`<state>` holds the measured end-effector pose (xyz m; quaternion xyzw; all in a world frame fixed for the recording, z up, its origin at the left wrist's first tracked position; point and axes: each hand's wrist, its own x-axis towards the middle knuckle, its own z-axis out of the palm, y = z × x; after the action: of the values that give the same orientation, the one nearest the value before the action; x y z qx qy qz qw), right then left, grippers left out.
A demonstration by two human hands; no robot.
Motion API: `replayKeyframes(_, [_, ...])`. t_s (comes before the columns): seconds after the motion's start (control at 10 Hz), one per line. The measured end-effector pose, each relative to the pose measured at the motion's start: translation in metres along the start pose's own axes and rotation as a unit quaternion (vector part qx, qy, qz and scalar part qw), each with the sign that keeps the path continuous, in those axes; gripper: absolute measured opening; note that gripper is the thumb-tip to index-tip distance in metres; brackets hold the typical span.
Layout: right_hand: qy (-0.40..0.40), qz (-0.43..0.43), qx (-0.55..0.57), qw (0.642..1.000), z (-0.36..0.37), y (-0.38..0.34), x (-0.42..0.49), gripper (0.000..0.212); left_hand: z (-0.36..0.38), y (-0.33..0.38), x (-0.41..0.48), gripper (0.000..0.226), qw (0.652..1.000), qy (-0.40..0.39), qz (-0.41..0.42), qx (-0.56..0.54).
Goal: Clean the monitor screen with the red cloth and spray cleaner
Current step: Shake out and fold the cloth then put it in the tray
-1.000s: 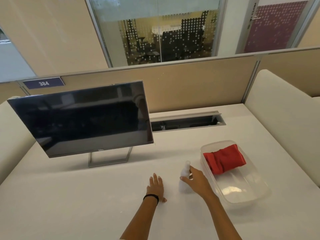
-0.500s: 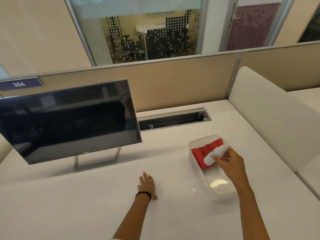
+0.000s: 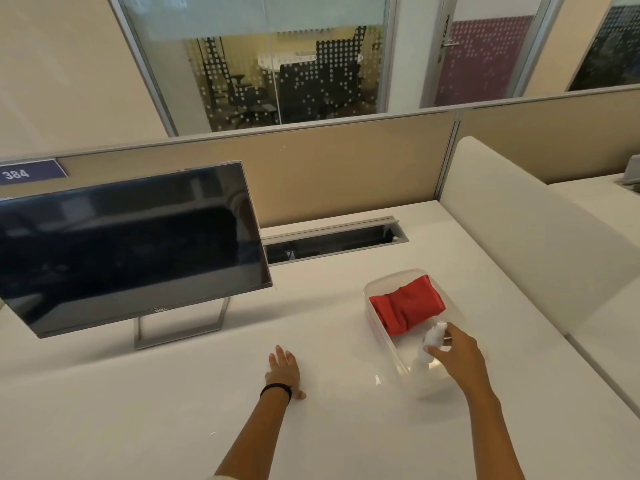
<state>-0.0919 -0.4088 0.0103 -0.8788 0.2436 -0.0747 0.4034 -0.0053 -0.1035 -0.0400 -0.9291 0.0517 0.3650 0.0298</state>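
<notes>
A dark monitor (image 3: pixel 128 251) on a metal stand faces me at the left of the white desk. A clear plastic tub (image 3: pixel 382 327) sits at the right, with a folded red cloth (image 3: pixel 408 308) in its far half. My right hand (image 3: pixel 457 351) grips a small white spray bottle (image 3: pixel 429 346), which stands in the tub's near half just in front of the cloth. My left hand (image 3: pixel 282 372) lies flat on the desk, fingers straight, to the left of the tub.
An open cable slot (image 3: pixel 332 242) runs along the back of the desk behind the tub. A beige partition (image 3: pixel 346 171) closes the far edge. A padded cream divider (image 3: pixel 526 237) rises on the right side.
My right hand lifted the spray bottle off the desk, carried it over the tub above the cloth, then lowered it into the tub's near half. My left hand stayed flat.
</notes>
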Motion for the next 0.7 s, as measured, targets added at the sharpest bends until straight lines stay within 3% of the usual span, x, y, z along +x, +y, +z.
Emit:
replayKeyframes(0.4, [0.026, -0.011, -0.074, 0.997, 0.017, 0.007, -0.014, 0.028, 0.0, -0.001, -0.001, 0.099, 1.0, 0.006, 0.005, 0.002])
replayKeyframes(0.5, [0.041, -0.007, -0.076, 0.996, 0.022, 0.005, -0.02, 0.015, 0.001, -0.001, -0.002, 0.099, 1.0, 0.007, 0.004, 0.01])
replayKeyframes(0.7, [0.054, 0.004, -0.05, 0.997, 0.023, 0.002, -0.029, 0.022, 0.002, -0.005, -0.005, 0.099, 0.999, 0.032, 0.017, 0.02])
